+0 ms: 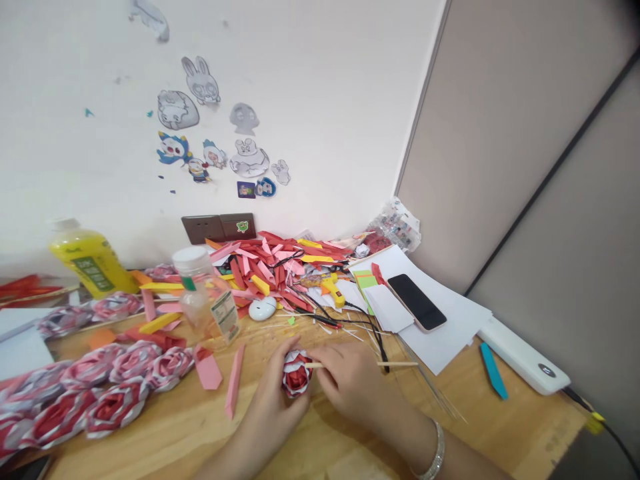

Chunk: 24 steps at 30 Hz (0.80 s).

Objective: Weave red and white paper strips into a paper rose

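A red-and-white paper rose (296, 377) is cupped between the thumb and fingers of my left hand (274, 393), just above the wooden table. My right hand (353, 381) pinches a thin wooden stick (400, 364). The stick's left tip touches or lies very near the rose's upper right petals; its other end sticks out past my right hand. Part of the stick is hidden behind the fingers. Left of my left hand lie a folded pink paper strip (235, 381) and several finished paper roses (117, 405) in red, pink and white.
Behind the hands are a heap of folded paper strips (260, 263), a yellow glue gun (330, 288) with its cord, and a white earbud case (263, 308). A clear jar (193, 293) and yellow bottle (93, 260) stand left. A phone (417, 302) rests on paper at right, near a white device (525, 357).
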Motion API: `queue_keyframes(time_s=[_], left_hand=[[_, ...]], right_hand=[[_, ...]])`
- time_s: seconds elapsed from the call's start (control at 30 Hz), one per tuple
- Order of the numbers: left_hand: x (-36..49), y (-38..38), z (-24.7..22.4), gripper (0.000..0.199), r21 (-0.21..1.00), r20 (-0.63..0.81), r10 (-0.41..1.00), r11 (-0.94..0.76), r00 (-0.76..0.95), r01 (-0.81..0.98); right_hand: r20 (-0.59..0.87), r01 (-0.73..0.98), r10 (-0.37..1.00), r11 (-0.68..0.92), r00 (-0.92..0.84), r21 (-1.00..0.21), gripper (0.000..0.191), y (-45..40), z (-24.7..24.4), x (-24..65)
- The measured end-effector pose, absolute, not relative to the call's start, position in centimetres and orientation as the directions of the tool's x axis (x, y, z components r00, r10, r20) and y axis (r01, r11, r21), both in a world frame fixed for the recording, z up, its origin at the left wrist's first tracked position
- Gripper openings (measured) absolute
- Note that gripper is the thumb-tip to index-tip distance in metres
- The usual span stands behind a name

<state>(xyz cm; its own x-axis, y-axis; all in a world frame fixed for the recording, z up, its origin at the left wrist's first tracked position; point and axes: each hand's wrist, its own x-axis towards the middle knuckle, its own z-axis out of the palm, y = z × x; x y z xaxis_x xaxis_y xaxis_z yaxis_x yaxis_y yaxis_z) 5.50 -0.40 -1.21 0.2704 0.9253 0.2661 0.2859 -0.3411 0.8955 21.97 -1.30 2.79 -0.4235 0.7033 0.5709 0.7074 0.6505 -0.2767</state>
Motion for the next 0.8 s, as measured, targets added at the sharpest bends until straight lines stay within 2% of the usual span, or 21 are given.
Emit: queue_keyframes(time_s=[0.17,0.43,0.53,0.63,0.7,0.8], left_hand=[[5.5,-0.5,-1.0,0.057,0.904,0.276,0.928,-0.339,0.251,0.259],[5.4,-0.1,-1.8,0.06,0.895,0.27,0.925,-0.343,0.268,0.285],[5.6,-0.1,-1.7,0.058,0.896,0.261,0.924,-0.34,0.28,0.286],[5.7,0.0,-1.2,0.04,0.905,0.263,0.929,-0.332,0.26,0.268],[5.7,0.3,-0.9,0.033,0.902,0.292,0.927,-0.349,0.236,0.254],[5.8,0.7,-0.7,0.035,0.92,0.295,0.928,-0.34,0.225,0.196]], right_hand=[[0.544,0.702,0.717,0.649,-0.436,-0.293,0.028,-1.3,2.5,21.8],[0.403,0.709,0.81,0.576,-0.427,-0.407,0.031,-1.0,2.4,21.9],[0.438,0.722,0.841,0.513,-0.316,-0.465,0.031,-0.8,2.7,22.0],[0.52,0.724,0.831,0.48,-0.195,-0.496,0.031,-0.5,2.8,22.3],[0.586,0.697,0.788,0.528,-0.19,-0.485,0.024,-0.3,2.8,22.5],[0.631,0.673,0.735,0.6,-0.249,-0.433,0.018,0.0,2.8,22.7]])
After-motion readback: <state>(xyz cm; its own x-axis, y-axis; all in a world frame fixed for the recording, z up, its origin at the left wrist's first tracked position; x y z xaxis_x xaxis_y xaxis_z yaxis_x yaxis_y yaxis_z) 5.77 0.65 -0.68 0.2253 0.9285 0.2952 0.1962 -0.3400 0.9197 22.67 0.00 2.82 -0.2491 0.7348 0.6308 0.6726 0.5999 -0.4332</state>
